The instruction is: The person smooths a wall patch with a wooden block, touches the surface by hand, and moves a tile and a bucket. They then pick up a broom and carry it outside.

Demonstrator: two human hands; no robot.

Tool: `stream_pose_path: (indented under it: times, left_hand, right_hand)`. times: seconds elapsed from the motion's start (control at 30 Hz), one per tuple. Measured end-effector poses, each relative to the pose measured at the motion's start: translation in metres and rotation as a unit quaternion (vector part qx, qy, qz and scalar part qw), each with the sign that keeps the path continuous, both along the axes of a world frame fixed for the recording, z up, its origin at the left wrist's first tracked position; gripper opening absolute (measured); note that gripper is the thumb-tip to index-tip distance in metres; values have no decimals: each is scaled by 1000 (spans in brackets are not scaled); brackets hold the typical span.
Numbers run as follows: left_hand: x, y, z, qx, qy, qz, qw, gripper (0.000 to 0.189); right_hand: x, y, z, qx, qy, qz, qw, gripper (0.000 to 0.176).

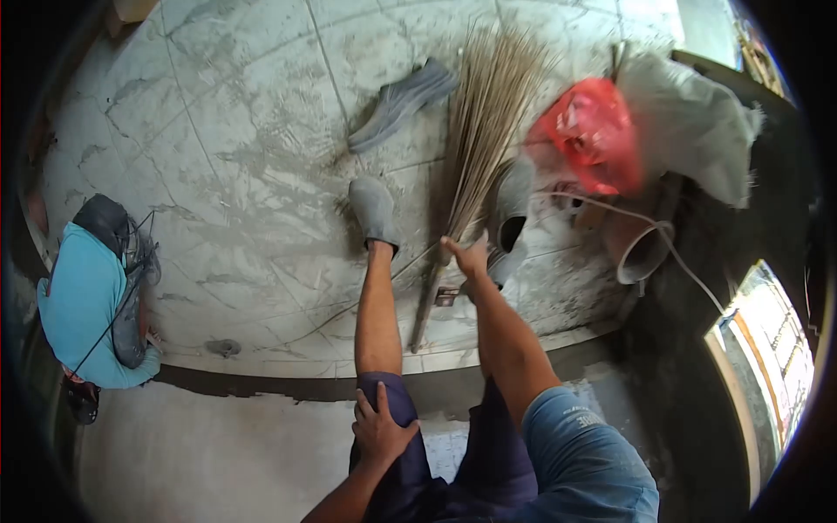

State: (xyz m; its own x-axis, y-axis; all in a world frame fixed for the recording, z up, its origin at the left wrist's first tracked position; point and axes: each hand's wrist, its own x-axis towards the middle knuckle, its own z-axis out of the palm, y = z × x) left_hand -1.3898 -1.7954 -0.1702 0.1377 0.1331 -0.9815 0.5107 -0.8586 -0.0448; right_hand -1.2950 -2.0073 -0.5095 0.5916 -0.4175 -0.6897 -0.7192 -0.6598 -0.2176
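My left hand (381,429) rests on my left knee with its fingers spread over the dark trouser leg (403,401). My right hand (468,257) reaches down beside a stick broom (488,113), with one digit against its bound part and another pointing away. The broom's bristles fan out away from me, and its handle (426,309) points back towards me. Just beyond this hand is a grey shoe (511,196) with a dark opening. A small dark packet (446,296) lies beside the handle. My left foot wears a grey shoe (375,212).
Another grey shoe (403,103) lies on the dusty tiled floor (253,174). Rightward are a red plastic bag (593,131), a pale sack (689,122), a pipe (641,248) and a cable (676,253). A crouching person in a turquoise shirt (83,305) is at left.
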Motion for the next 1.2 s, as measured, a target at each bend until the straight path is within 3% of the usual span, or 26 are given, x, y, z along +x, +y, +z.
stream_pose_path:
  times: [0.07, 0.13, 0.3, 0.5, 0.6, 0.73, 0.77, 0.8, 0.87, 0.9, 0.93, 0.97, 1.03, 1.07, 1.1, 1.13, 1.2]
  left_hand:
    - [-7, -6, -4, 7, -11, -22, 1000, 101]
    - [-8, -14, -9, 9, -17, -17, 1000, 102]
    - [-9, -30, -5, 14, -43, -18, 999, 102]
    - [11, -40, 21, 42, -20, 24, 999, 104]
    - [32, -33, 37, 37, -68, 28, 997, 105]
    - [73, -13, 55, -39, -275, -3, 961, 108]
    - [89, -11, 56, -87, -316, 60, 943, 115]
    - [121, -9, 77, -91, -340, 49, 935, 115]
    - [200, -3, 137, -164, -459, 126, 864, 120]
    - [235, 1, 150, -183, -545, 125, 809, 122]
    - [279, 7, 197, -239, -561, 184, 771, 123]
    - [319, 13, 223, -335, -598, 261, 680, 128]
    - [393, 25, 309, -554, -533, 387, 509, 134]
    - [417, 30, 358, -589, -536, 360, 487, 118]
    - [438, 42, 374, -573, -396, 468, 544, 95]
    - [454, 54, 377, -591, -460, 411, 520, 79]
    - [470, 55, 407, -630, -493, 381, 465, 76]
  right_hand:
    - [12, 7, -27, 35, 33, -68, 997, 110]
    - [20, 3, -44, 71, 57, -71, 993, 105]
    - [17, -11, -5, 81, 23, -28, 996, 83]
    - [59, -35, 172, 147, -82, -50, 985, 72]
    - [123, -41, 271, 146, -140, -13, 979, 69]
    - [223, -18, 413, 149, -275, 14, 950, 61]
    - [248, -9, 451, 144, -311, 39, 939, 59]
    - [271, 3, 491, 140, -337, 34, 931, 59]
    - [313, 33, 582, 143, -325, 120, 927, 58]
    - [331, 52, 631, 248, -310, 102, 912, 73]
    - [344, 69, 673, 264, -325, 136, 898, 77]
    - [355, 87, 705, 261, -333, 173, 889, 80]
    - [362, 120, 781, 206, -392, 264, 857, 87]
    - [368, 130, 811, 216, -353, 320, 852, 94]
    - [369, 132, 823, 268, -401, 333, 811, 97]
    - [371, 131, 832, 317, -445, 347, 763, 100]
    - [373, 104, 843, 243, -504, 363, 745, 108]
